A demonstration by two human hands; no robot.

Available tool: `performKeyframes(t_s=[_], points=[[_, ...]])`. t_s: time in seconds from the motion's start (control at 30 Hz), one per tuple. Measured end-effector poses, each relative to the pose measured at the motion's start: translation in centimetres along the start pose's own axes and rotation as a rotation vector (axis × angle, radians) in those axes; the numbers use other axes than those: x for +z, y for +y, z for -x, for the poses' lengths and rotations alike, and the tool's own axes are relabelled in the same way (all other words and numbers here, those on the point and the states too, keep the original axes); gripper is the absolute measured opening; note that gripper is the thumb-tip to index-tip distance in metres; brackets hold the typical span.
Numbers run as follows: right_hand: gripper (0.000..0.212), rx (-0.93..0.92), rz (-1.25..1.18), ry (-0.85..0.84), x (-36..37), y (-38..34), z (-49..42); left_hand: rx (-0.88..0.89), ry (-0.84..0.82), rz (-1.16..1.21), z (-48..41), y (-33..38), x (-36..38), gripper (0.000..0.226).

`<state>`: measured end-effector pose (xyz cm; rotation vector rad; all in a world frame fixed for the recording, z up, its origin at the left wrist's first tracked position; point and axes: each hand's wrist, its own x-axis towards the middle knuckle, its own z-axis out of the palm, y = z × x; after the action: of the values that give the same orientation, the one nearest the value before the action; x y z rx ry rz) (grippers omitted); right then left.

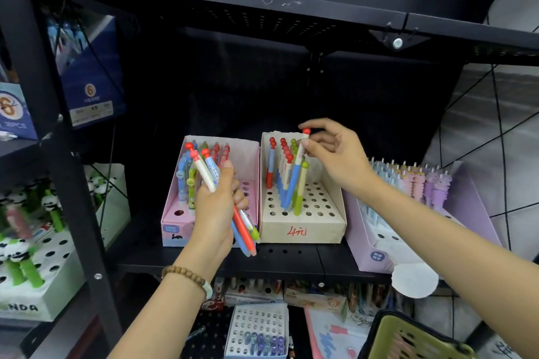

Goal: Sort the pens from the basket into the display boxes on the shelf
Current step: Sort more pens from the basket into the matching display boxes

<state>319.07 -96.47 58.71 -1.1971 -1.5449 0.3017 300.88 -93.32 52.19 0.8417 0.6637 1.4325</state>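
- We pinched a red-capped white-and-blue pen (294, 181) in our right hand (335, 154); it stood tilted in the beige holed cardboard box (320, 230) among other pens.
- Our left hand (214, 207) gripped a bundle of colourful pens (244, 230) before the pink cardboard box (172, 227).

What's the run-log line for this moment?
right hand: pinches pen in beige box | left hand: grips pen bundle | basket: lower right
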Motion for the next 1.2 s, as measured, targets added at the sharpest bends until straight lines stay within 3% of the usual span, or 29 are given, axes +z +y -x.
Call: performKeyframes(t_s=[0.53, 0.73, 0.9, 1.07, 1.2], points=[[0.02, -0.02, 0.086, -0.059, 0.4, 0.3, 0.9, -0.029, 0.0, 0.007, 0.3, -0.4, -0.1, 0.025], [0.02, -0.015, 0.446, -0.141, 1.0, 1.2, 1.5, -0.099, -0.052, 0.002, 0.6, -0.3, 0.4, 0.031], [0.024, -0.041, 0.502, -0.097, 1.4, 0.8, 1.6, -0.159, -0.166, -0.002, 1.2, -0.1, 0.3, 0.034], [0.03, -0.079, 0.379, -0.065, 1.4, -1.7, 1.6, -0.097, -0.329, -0.112, 2.1, 0.4, 0.7, 0.029], [0.015, 0.039, 0.25, -0.234, 1.9, -3.3, 2.1, -0.072, -0.424, -0.142, 2.8, 0.8, 1.8, 0.03]])
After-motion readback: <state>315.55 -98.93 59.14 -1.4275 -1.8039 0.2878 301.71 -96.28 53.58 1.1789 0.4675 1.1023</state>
